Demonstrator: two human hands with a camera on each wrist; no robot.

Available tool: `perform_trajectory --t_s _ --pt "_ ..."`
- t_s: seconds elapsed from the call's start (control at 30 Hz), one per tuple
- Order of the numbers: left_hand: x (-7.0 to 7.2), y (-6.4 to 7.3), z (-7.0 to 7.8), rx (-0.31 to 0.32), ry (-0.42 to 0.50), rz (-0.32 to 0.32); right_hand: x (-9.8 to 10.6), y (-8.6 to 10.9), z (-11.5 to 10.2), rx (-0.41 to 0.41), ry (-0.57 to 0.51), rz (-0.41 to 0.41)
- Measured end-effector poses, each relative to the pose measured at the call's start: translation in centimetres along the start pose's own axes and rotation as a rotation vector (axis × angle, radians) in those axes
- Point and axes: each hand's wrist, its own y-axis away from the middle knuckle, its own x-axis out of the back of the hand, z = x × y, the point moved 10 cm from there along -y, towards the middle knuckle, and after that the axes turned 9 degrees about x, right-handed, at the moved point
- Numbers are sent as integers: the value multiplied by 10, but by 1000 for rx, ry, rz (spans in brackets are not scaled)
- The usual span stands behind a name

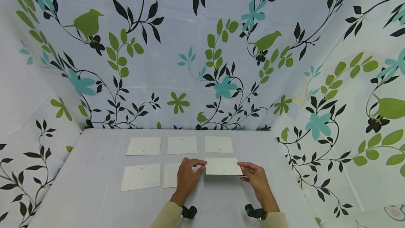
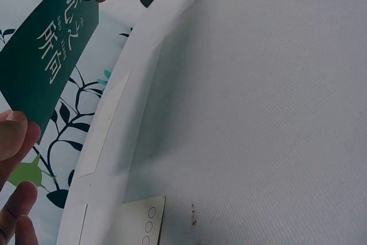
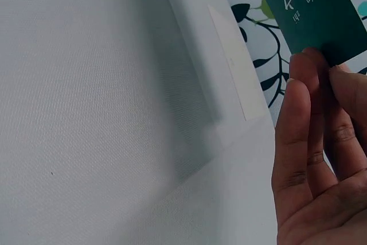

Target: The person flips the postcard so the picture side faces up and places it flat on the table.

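Observation:
Both hands hold up one card (image 1: 224, 166) by its side edges, above the front right of the card layout. Its upper face is cream with a tiny mark. The underside (image 2: 49, 50) is dark green with white Chinese characters and small Latin letters. My left hand (image 1: 188, 175) pinches the left edge between thumb and fingers, and covers part of a cream card (image 1: 169, 178) lying below. At the opposite edge, my right hand (image 1: 257, 178) pinches with thumb (image 3: 347, 87) and fingertips. A shadow of the card falls on the table.
A white-covered table (image 1: 95, 171) carries more cream cards in rows: a back left one (image 1: 143, 146), a back middle one (image 1: 182, 145), a back right one (image 1: 219, 144) and a front left one (image 1: 140, 177). Patterned cloth (image 1: 190, 62) hangs behind and at the sides.

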Motion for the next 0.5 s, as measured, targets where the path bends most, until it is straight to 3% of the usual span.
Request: perform_trajectory --t_s 0.5 --pt "1 -1 2 -7 18 0 -1 0 -1 23 -35 2"
